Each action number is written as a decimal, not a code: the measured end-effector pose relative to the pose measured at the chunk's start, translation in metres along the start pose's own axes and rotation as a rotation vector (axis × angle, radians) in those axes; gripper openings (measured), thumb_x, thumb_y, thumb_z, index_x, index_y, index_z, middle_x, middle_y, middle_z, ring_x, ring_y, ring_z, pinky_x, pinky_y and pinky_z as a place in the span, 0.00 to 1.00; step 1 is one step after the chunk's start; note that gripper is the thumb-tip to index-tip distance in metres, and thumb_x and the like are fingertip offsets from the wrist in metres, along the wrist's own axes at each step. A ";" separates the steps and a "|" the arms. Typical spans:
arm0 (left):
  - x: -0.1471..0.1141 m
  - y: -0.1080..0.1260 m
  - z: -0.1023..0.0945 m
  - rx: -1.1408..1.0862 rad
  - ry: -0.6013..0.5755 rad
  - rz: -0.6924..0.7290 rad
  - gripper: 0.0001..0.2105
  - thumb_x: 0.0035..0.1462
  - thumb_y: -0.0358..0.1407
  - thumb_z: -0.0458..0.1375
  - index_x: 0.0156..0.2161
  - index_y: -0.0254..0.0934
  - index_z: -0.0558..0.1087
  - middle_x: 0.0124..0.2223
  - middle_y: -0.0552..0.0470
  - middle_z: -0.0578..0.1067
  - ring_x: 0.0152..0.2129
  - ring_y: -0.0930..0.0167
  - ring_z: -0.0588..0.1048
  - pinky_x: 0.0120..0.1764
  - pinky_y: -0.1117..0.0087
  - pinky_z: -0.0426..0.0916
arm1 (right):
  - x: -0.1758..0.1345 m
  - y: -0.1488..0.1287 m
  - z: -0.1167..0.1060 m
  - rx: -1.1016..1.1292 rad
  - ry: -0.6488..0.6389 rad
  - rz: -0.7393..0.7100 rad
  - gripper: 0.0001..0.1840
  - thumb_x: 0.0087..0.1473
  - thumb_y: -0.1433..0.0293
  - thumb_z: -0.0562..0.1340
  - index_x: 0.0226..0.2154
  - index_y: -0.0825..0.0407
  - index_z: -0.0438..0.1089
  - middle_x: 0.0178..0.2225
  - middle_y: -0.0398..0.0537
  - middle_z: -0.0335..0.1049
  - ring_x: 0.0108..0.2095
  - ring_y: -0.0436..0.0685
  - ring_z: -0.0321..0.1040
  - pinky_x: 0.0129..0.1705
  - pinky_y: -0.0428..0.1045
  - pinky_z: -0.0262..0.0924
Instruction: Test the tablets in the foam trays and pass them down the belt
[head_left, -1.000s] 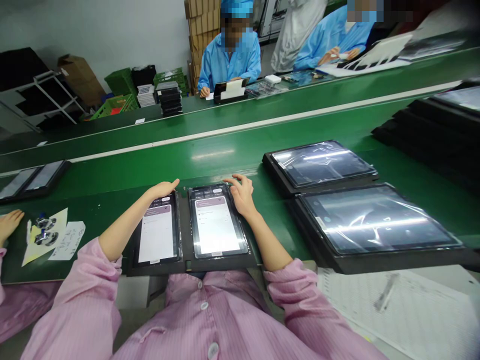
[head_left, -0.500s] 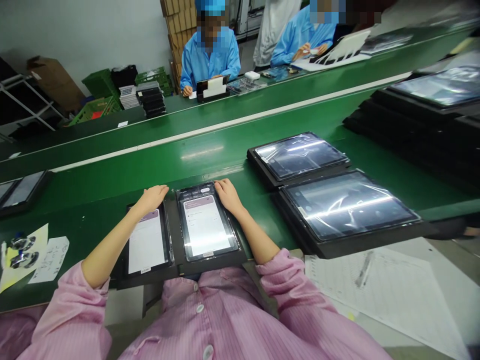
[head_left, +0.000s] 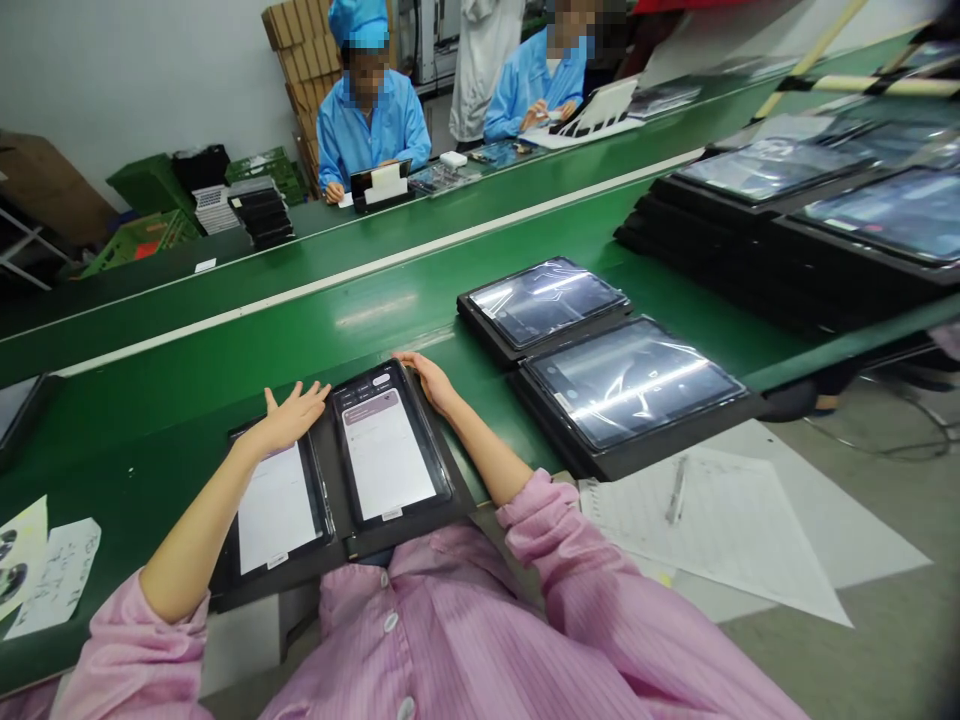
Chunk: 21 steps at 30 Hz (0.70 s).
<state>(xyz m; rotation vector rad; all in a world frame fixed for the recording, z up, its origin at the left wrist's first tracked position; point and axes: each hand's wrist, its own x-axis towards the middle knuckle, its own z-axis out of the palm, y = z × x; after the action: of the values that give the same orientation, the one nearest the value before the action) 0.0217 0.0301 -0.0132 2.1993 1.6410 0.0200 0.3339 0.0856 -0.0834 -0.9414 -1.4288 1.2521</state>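
Head view: two lit tablets, left tablet (head_left: pixel 277 510) and right tablet (head_left: pixel 390 450), side by side in black tray (head_left: pixel 343 500) at near edge of green tabletop (head_left: pixel 172 440). Left hand (head_left: pixel 291 415) out flat, fingers spread over far end of left tablet, nothing gripped. Right hand (head_left: pixel 426 376) at far right corner of right tablet, fingers together; cannot tell if gripping. Farther right, two glossy tablets (head_left: pixel 637 380) on dark tray; near right, papers (head_left: pixel 720 540).
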 end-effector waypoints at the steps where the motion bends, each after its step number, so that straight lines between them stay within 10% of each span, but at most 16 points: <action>1: -0.002 -0.004 -0.005 0.041 -0.024 -0.060 0.30 0.68 0.55 0.37 0.70 0.51 0.57 0.71 0.44 0.56 0.68 0.45 0.49 0.57 0.24 0.25 | 0.000 0.001 -0.001 -0.095 0.030 -0.003 0.39 0.62 0.39 0.43 0.48 0.50 0.74 0.50 0.54 0.73 0.55 0.65 0.66 0.61 0.62 0.58; 5: -0.015 -0.024 -0.025 0.089 -0.166 -0.250 0.29 0.69 0.47 0.38 0.72 0.53 0.45 0.69 0.48 0.61 0.67 0.51 0.56 0.62 0.28 0.33 | -0.006 0.001 -0.001 -0.373 0.045 -0.102 0.37 0.62 0.39 0.46 0.50 0.46 0.76 0.55 0.54 0.65 0.62 0.66 0.54 0.68 0.66 0.42; 11: -0.024 -0.038 -0.030 0.017 -0.122 -0.143 0.33 0.65 0.44 0.46 0.73 0.45 0.45 0.67 0.49 0.64 0.65 0.59 0.63 0.68 0.46 0.39 | -0.017 -0.001 0.000 -0.644 -0.043 -0.179 0.35 0.65 0.42 0.43 0.45 0.41 0.79 0.61 0.54 0.57 0.62 0.72 0.49 0.64 0.72 0.45; 17: -0.039 -0.042 -0.035 -0.021 -0.197 -0.195 0.30 0.68 0.46 0.39 0.72 0.42 0.47 0.71 0.46 0.55 0.69 0.59 0.54 0.66 0.40 0.30 | -0.010 0.001 -0.015 -0.530 -0.071 -0.258 0.29 0.67 0.48 0.45 0.55 0.43 0.71 0.54 0.53 0.65 0.58 0.67 0.58 0.64 0.67 0.50; 21: -0.056 -0.040 -0.031 0.039 -0.271 -0.190 0.44 0.58 0.54 0.57 0.73 0.44 0.43 0.74 0.41 0.43 0.71 0.52 0.44 0.62 0.34 0.22 | -0.011 0.003 -0.018 -0.593 -0.218 -0.208 0.39 0.59 0.44 0.57 0.66 0.43 0.56 0.61 0.55 0.61 0.62 0.72 0.53 0.65 0.70 0.46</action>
<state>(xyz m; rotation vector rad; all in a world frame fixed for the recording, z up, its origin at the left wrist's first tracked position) -0.0405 -0.0024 0.0152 1.9627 1.6959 -0.3496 0.3538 0.0799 -0.0887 -1.0239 -2.0765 0.8000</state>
